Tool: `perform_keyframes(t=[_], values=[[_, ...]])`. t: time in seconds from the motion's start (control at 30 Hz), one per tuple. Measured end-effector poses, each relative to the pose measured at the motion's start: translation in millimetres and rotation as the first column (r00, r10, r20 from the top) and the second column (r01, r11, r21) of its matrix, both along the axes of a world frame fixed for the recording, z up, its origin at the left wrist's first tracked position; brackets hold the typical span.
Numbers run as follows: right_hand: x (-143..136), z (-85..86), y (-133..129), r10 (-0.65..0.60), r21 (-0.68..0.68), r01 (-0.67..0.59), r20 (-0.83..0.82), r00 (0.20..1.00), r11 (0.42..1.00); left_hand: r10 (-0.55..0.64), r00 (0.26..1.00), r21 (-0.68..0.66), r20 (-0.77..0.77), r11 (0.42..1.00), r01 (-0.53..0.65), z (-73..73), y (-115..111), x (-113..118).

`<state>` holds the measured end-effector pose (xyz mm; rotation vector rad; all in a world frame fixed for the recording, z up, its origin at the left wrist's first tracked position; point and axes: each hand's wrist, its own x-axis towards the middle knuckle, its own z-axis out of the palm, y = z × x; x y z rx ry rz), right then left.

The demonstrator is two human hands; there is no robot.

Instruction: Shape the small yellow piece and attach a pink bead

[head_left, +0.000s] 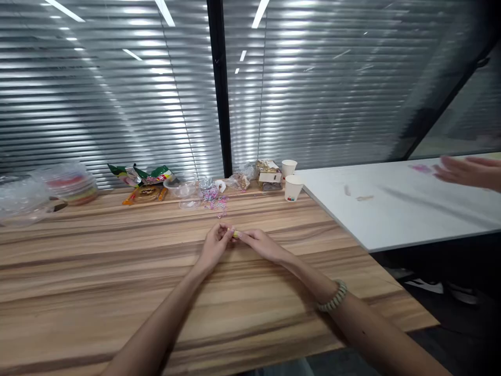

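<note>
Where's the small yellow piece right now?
In the head view the small yellow piece is pinched between the left hand and right hand, at the middle of the wooden table, nearer than the paper clips.

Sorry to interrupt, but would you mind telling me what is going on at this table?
A person's left hand and right hand meet over the wooden table, pinching a small yellowish piece between the fingertips. Coloured paper clips, snack packets and two paper cups lie behind. Another person's hand hovers over the white table.
</note>
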<state>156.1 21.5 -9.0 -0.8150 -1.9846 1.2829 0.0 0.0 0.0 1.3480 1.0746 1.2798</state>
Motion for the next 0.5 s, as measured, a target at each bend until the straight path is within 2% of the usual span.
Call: perform_keyframes(t=[0.07, 0.23, 0.3, 0.4, 0.5], values=[[1.4, 0.8, 0.0, -0.009, 0.040, 0.008, 0.015, 1.000, 0.999, 0.024, 1.000, -0.034, -0.018, 0.999, -0.025, 1.0, 0.1, -0.8], [5.1, 5.0, -2.2, -0.100, 0.214, 0.080, 0.085, 0.991, 0.973, 0.031, 0.961, -0.021, -0.275, 0.999, -0.038, 2.3, -1.2, -5.3], [5.6, 6.0, -2.8, -0.146, 0.275, 0.113, 0.101, 0.984, 0.955, 0.030, 0.947, -0.003, -0.320, 0.999, -0.033, 2.8, -1.4, -6.3], [5.0, 7.1, -3.9, -0.167, 0.329, 0.116, 0.131, 0.977, 0.937, 0.037, 0.958, -0.018, -0.283, 0.999, -0.043, 3.8, -1.1, -6.4], [4.2, 8.2, -5.7, -0.130, 0.319, 0.069, 0.174, 0.976, 0.945, 0.021, 0.982, -0.062, -0.187, 0.998, -0.033, 4.9, -1.0, -6.2]])
